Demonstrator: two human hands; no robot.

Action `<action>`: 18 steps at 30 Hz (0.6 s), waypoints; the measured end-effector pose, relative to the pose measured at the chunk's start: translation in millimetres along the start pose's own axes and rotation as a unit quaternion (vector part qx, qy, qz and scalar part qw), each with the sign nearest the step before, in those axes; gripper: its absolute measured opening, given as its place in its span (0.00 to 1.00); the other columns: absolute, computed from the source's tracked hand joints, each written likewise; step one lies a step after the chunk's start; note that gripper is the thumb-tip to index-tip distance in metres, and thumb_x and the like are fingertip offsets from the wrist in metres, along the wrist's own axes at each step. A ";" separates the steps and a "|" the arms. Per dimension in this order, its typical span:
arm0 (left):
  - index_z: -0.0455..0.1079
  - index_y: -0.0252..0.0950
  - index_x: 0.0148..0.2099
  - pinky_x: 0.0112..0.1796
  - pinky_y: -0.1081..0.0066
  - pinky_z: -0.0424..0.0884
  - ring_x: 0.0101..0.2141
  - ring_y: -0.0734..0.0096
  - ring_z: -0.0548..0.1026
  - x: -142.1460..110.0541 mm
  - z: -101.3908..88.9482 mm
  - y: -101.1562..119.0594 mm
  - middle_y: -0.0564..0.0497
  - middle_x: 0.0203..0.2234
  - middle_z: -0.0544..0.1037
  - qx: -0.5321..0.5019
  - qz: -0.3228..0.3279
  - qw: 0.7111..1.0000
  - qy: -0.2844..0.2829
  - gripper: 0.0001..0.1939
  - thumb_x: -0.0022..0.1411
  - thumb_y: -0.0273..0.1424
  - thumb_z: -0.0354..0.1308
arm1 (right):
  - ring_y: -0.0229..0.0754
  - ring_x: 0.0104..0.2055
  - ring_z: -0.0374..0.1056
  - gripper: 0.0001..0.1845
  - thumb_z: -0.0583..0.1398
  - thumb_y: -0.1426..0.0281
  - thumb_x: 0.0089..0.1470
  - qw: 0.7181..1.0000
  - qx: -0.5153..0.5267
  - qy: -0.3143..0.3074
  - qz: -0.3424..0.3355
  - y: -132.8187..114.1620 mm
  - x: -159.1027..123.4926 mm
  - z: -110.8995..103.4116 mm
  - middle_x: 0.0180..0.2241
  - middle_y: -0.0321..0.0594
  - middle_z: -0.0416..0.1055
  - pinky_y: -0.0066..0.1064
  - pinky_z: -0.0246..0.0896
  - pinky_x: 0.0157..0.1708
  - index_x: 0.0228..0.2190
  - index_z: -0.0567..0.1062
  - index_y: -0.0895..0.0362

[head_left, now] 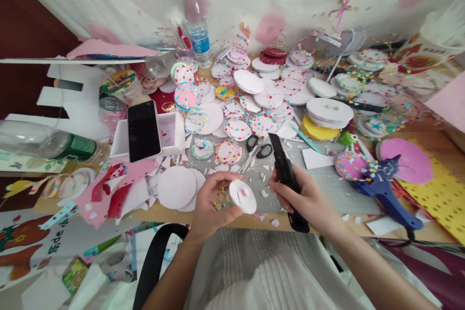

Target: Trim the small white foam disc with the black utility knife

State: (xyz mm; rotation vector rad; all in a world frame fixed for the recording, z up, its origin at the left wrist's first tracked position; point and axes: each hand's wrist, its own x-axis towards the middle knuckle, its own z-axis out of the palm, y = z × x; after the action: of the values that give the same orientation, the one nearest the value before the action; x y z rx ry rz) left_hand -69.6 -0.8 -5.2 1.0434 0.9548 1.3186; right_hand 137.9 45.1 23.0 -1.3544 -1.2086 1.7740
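My left hand [210, 203] grips a small round white paper disc [250, 202] with a pinkish spot on its face and colourful trim partly hidden behind the fingers. In my right hand [307, 198] is a black utility knife [284, 167], its dark tip pointing up and away from me. The knife is apart from the disc. Just beyond both hands, black-handled scissors [250, 158] lie on a grey cutting mat [327, 189] among white paper scraps. A round piece with coloured dotted trim [228, 152] lies beside the scissors.
Many decorated discs crowd the table's back. A blue-capped water bottle [199, 26] stands behind them. At left, a phone [144, 131] leans on a white box [174, 134], near plain white circles [176, 187]. A blue glue gun [387, 201] lies at right, beside yellow dotted sheet [436, 198].
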 end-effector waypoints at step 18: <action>0.66 0.37 0.54 0.46 0.59 0.73 0.46 0.56 0.75 -6.7 16.7 3.5 0.42 0.47 0.76 0.386 0.011 0.922 0.021 0.28 0.53 0.40 0.67 | 0.28 0.16 0.53 0.23 0.67 0.55 0.51 0.982 0.137 -0.062 0.115 18.6 -4.1 23.0 0.16 0.23 0.60 0.19 0.45 0.15 0.36 0.62 0.53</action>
State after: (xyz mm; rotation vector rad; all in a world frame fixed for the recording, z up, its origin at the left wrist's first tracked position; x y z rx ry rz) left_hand -54.8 -8.4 2.5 1.6202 1.5586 0.9812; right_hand 118.6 26.9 9.2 -1.2764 -0.8545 2.1249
